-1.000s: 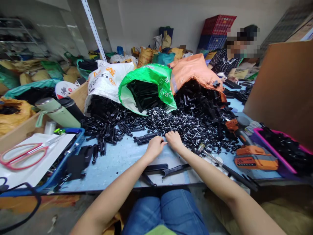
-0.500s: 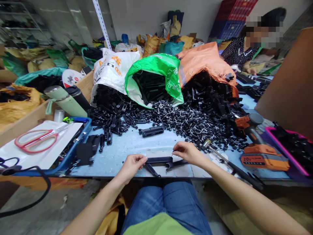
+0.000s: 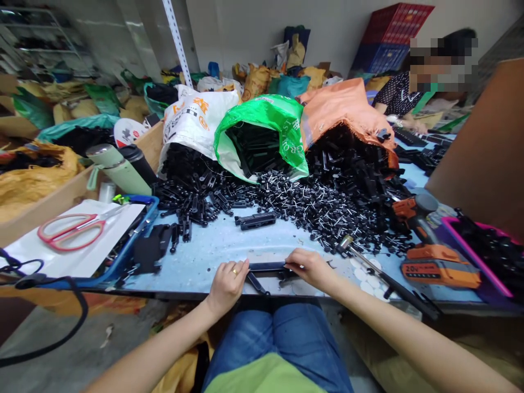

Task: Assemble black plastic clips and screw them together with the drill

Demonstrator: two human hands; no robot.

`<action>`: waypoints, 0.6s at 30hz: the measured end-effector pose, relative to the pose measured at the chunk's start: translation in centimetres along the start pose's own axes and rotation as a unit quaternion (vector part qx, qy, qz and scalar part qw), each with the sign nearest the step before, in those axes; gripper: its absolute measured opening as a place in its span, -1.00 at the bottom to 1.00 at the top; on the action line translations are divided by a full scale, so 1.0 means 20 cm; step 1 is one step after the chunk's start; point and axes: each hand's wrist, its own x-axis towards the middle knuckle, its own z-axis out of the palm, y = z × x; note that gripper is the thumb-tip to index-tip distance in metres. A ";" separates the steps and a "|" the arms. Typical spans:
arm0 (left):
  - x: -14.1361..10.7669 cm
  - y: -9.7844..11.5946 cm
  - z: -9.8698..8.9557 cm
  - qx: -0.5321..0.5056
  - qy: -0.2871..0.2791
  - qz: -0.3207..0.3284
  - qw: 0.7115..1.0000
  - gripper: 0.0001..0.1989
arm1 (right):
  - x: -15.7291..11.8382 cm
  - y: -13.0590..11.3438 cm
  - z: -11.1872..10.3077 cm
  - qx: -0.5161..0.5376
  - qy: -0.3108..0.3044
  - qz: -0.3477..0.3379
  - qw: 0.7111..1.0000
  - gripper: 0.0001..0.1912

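Near the table's front edge, a long black plastic bar (image 3: 267, 267) lies crosswise between my hands. My left hand (image 3: 230, 281) pinches its left end, a ring on one finger. The fingers of my right hand (image 3: 306, 266) are closed at its right end; anything small between them is hidden. A second black arm (image 3: 256, 283) slants down from the bar's left end toward the table edge. Further black parts show partly beneath my right hand. Beyond my hands lies a black bracket-like assembly (image 3: 256, 220), in front of a heap of black-headed metal pins (image 3: 311, 199).
White, green (image 3: 262, 109) and orange (image 3: 344, 103) sacks spill black parts at the back. On the right are a hammer (image 3: 368, 267), a cordless drill (image 3: 440, 266) and a pink-rimmed bin (image 3: 478, 256). Red-handled scissors (image 3: 71, 230) lie left, on a blue basket. A co-worker (image 3: 403, 95) sits back right.
My left hand has turned, its back and ring now showing. My right hand has come down onto the bar's right end. The whole view has shifted slightly.
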 end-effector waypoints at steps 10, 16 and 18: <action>0.24 0.27 0.06 -0.115 -0.145 -0.041 0.982 -0.38 | -0.20 0.15 0.19 -0.009 0.066 -0.051 0.996 -0.42; 0.27 0.30 0.11 -0.145 -0.178 -0.071 0.971 -0.54 | -0.16 0.25 0.15 -0.034 0.017 -0.121 0.992 -0.44; 0.27 0.30 0.11 -0.145 -0.175 -0.082 0.970 -0.54 | -0.15 0.27 0.13 -0.044 -0.019 -0.150 0.987 -0.44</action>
